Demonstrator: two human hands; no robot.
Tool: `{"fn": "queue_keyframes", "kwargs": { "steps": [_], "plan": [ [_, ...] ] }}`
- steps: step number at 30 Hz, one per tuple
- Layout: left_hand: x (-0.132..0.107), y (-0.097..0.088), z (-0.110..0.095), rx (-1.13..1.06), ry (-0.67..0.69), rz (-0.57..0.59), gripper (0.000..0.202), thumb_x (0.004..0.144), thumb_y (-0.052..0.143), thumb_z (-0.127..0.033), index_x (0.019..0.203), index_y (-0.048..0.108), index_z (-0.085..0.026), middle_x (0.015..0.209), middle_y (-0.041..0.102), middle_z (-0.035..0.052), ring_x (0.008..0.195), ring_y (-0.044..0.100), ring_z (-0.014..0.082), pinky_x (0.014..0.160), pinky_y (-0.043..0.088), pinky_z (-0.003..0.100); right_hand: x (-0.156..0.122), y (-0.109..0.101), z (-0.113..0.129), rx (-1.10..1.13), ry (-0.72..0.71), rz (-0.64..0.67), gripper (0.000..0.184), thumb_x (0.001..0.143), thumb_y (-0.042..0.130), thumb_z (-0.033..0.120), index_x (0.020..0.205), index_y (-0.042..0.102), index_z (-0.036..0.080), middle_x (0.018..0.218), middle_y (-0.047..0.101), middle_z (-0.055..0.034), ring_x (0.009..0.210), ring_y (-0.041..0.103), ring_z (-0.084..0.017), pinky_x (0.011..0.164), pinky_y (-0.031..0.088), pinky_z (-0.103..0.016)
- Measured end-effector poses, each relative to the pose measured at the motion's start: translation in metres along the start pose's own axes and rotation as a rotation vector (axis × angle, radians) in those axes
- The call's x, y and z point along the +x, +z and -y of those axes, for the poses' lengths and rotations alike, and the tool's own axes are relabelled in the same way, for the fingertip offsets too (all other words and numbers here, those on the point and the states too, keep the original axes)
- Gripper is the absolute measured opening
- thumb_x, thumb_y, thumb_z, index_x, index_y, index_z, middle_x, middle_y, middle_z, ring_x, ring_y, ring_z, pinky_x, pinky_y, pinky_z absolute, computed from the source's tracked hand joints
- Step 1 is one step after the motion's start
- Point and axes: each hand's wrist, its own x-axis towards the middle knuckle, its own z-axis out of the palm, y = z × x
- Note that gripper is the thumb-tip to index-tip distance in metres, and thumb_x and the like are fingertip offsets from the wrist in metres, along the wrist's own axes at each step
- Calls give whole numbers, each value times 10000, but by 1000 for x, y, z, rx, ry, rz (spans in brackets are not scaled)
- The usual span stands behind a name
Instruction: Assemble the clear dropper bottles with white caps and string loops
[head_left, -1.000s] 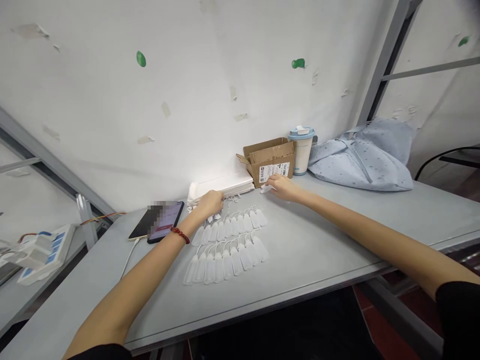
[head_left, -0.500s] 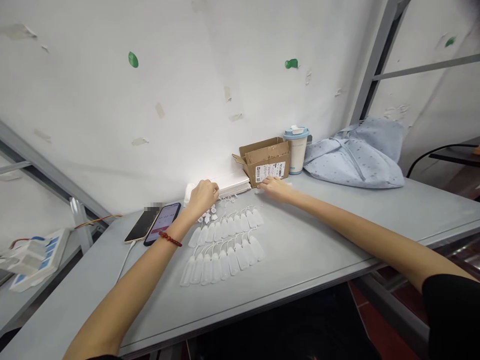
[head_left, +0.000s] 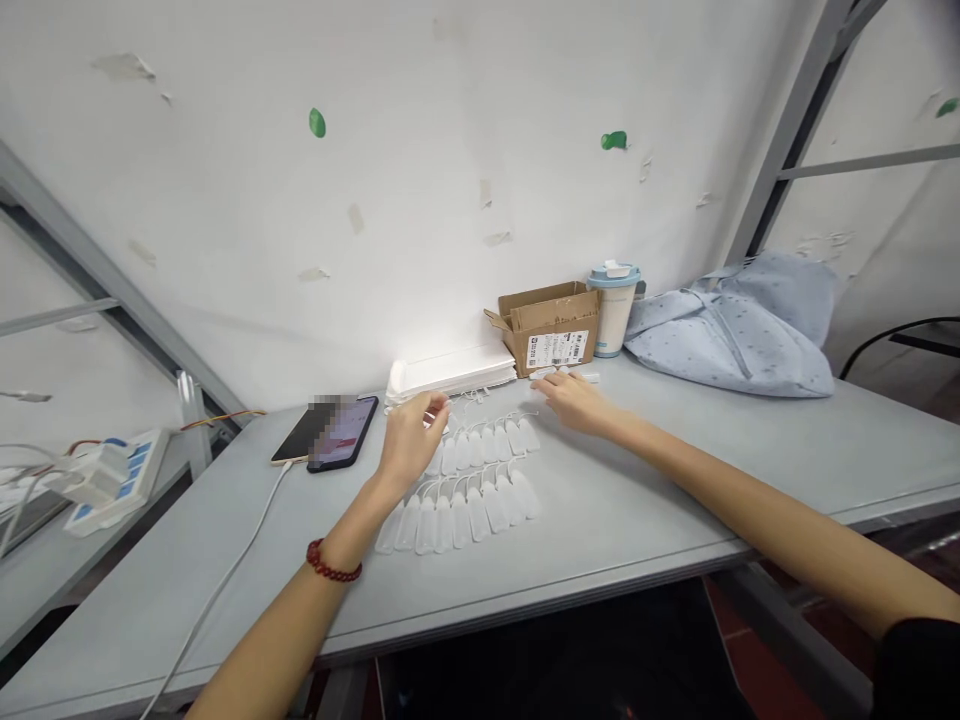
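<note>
While box (head_left: pixel 556 322) gapes nr R hand (head_left: pixel 574 402), contents hidden.

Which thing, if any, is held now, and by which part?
It cannot be told: the left hand is curled, its grip unclear; the right hand partly covers a clear piece before the box.

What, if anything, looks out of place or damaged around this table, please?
The wall looks scruffy, with tape-like scraps left on it, and the cardboard box stands open, a flap sticking out. The translucent tags lie in two fairly neat rows.
</note>
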Motion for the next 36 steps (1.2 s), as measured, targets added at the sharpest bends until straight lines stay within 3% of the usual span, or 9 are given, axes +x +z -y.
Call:
{"fn": "queue_keyframes", "kwargs": {
  "steps": [3,6,9,12,24,36],
  "plan": [
    [-2,2,-11,-257,-166,85,195,735,602,-264,898,590,-158,766,681,44,711,633,169,673,496,296,-4,-11,9,78,-17,-146,294,833,462,39,1105,543,116,1083,614,-148,995,551,-261,801,368,-354],
    [-6,2,-22,-541,-319,192,263,693,660,-269,903,551,-154,696,667,21,639,624,155,603,490,273,-13,-20,27,184,-133,-302,260,854,496,107,1112,528,119,1045,628,-141,967,568,-255,795,414,-368],
    [-10,2,-30,-661,-371,239,248,676,691,-270,857,575,-146,692,661,18,621,615,137,600,489,259,-24,-28,48,250,-268,-434,251,881,472,131,1129,506,117,1032,638,-136,938,583,-243,772,447,-373],
    [-14,2,-36,-712,-369,255,193,681,702,-272,785,606,-141,721,652,19,635,608,125,599,491,247,-34,-33,62,321,-314,-510,249,891,455,134,1136,499,137,1013,642,-127,916,593,-231,765,470,-376],
    [-16,4,-33,-894,-362,274,175,719,701,-264,826,646,-137,776,648,36,669,588,114,593,494,227,-38,-28,66,400,-311,-543,238,889,474,157,1123,515,137,988,640,-124,890,597,-230,755,493,-382],
    [-19,8,-38,-788,-408,351,173,722,660,-285,821,618,-149,690,635,13,594,573,107,541,473,221,-38,-23,67,400,-347,-538,251,894,466,170,1142,489,133,970,653,-132,893,611,-237,742,494,-381]
  ]
}}
